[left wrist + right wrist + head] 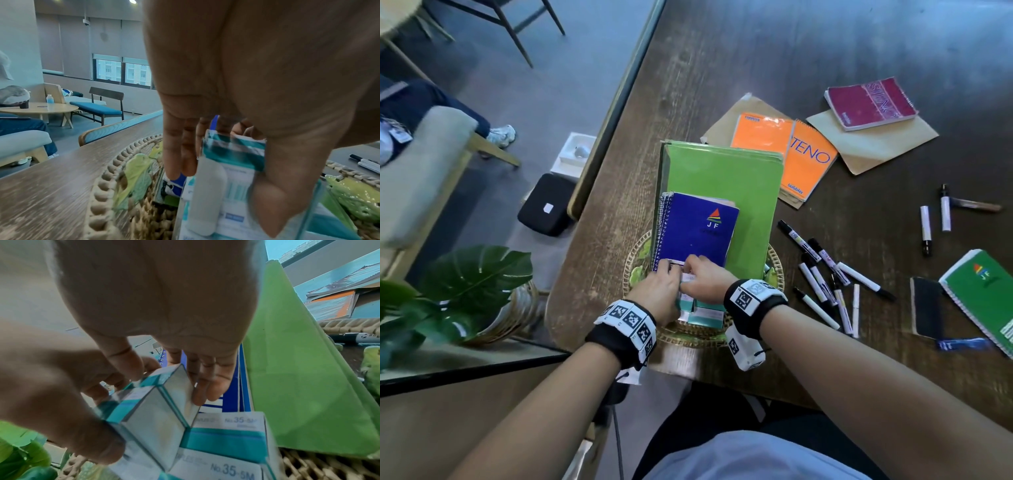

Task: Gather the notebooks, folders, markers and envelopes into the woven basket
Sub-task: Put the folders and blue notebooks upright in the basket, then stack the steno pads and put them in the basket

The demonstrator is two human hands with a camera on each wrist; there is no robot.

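1. Dark wood worktop carries a woven basket at its near left edge.
2. Green folders and a blue spiral notebook lie across the basket.
3. Both hands meet at the basket's near side: left hand pinches a small teal-and-white box between thumb and fingers; right hand curls its fingers against the same box.
4. Markers, orange notebooks, a maroon notebook, a green notebook and brown envelopes lie on the worktop to the right.

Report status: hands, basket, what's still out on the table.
Both hands gripping teal boxes in basket. Blue notebook, green folders loaded. Markers, envelopes still out.
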